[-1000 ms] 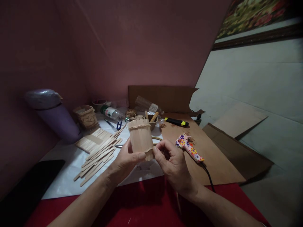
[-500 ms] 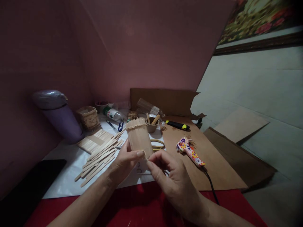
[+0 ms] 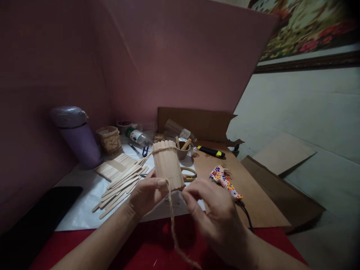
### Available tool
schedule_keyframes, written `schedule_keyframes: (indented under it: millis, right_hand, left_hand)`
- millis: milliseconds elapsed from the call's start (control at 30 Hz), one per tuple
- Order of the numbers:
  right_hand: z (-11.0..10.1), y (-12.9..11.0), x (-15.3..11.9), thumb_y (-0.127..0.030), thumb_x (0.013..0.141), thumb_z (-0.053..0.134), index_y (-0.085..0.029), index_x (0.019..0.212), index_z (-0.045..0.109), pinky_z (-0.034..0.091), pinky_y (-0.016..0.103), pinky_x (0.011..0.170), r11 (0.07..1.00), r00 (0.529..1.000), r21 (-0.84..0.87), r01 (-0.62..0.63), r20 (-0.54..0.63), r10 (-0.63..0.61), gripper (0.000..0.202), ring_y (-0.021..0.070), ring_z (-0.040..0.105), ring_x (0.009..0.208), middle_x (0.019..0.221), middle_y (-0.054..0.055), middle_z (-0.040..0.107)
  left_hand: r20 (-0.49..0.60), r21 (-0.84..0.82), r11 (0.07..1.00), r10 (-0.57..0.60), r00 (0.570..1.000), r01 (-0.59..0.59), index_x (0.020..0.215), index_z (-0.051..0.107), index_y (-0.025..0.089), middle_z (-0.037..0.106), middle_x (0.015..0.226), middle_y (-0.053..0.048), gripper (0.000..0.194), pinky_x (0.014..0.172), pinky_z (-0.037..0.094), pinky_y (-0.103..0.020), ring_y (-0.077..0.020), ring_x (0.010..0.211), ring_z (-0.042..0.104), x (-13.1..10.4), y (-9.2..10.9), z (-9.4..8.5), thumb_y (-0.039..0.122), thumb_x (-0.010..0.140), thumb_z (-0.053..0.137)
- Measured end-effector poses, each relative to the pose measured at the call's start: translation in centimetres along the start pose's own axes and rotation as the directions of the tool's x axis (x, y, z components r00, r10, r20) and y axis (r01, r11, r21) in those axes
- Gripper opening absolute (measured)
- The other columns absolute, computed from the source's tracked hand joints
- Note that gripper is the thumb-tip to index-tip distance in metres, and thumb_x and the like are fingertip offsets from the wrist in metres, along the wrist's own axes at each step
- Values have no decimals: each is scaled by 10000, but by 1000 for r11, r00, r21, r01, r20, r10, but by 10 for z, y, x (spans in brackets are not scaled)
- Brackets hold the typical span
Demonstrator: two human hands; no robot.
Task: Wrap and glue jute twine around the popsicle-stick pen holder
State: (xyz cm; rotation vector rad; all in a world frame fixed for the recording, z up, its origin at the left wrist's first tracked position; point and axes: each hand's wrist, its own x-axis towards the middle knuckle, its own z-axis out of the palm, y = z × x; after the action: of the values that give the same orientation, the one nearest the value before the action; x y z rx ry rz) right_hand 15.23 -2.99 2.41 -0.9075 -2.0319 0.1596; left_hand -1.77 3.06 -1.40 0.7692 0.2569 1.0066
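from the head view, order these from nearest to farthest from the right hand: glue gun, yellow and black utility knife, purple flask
Measured from the right hand:
1. Glue gun, on the brown cardboard just beyond that hand, to its right.
2. Utility knife, farther back on the cardboard.
3. Purple flask, far left beside the pink wall.

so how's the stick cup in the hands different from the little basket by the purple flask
The stick cup is held up off the table by the left hand; the small basket stands on the white sheet beside the purple flask. The stick cup has plain straight sides with one twine band near its rim and a loose twine strand hanging below; the small basket looks darker and patterned. Both are small, open-topped wooden craft holders.
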Motion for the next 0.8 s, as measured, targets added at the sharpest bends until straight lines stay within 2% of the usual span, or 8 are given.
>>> schedule_keyframes:
  millis: [67,133,233,333,500,633,700,800]
  right_hand:
    - [-1,5,7,-91,888,521,-149,890,609,417,303,686,999,998,33,-41,-38,42,106,173,558,773,823,56,606]
    - [0,8,12,-56,877,516,-153,944,612,425,301,704,997,999,64,-42,-25,43,152,172,550,801,861,53,589]
    - [0,7,19,-30,856,528,-150,974,626,427,296,687,997,999,75,-20,44,17,195,172,536,797,874,52,564]
    - [-3,2,24,-31,857,528,-143,925,643,417,291,661,999,992,36,-14,125,10,175,175,527,791,852,51,552]
    - [-3,-1,31,-18,826,507,-130,803,606,394,320,644,979,983,-194,54,183,-18,152,198,501,765,815,64,558]
    - [5,1,30,-16,786,470,-145,741,555,365,348,616,892,973,-430,140,228,-43,161,210,458,705,771,78,542]
    - [7,3,26,-19,775,447,-156,746,530,366,351,619,911,980,-396,117,192,-42,163,210,454,709,770,77,533]
    - [5,9,19,-38,812,408,-177,786,482,393,340,645,991,998,-132,-17,61,25,160,200,474,756,821,67,517]
  left_hand:
    - [2,-1,1000,9,1000,-9,1205,574,120,734,882,-97,583,761,524,-329,-230,808,687,-1,0,1,121,632,682]
    - [-8,9,1000,27,1000,-26,1183,591,126,732,894,-88,569,754,523,-308,-211,794,681,-1,-1,3,111,623,692]
    - [-7,23,999,34,999,-34,1126,626,128,726,936,-83,501,784,516,-300,-202,832,670,-2,-3,3,103,630,699]
    - [7,43,998,41,999,-41,1082,648,129,715,939,-69,448,811,502,-278,-186,869,652,-3,-4,1,100,640,711]
    - [26,88,995,53,998,-55,1083,653,155,696,980,-62,459,797,494,-282,-203,921,631,-3,-5,1,99,633,724]
    - [-15,107,992,62,998,-60,1055,659,166,694,952,-49,448,789,489,-283,-199,905,629,-3,-6,1,81,620,720]
    - [-10,104,993,57,998,-56,1053,656,156,700,933,-57,433,795,492,-300,-204,876,639,-3,-5,2,93,628,708]
    - [-5,109,992,66,998,-65,1077,642,143,707,958,-80,449,797,496,-325,-230,876,651,-3,-2,3,108,632,693]
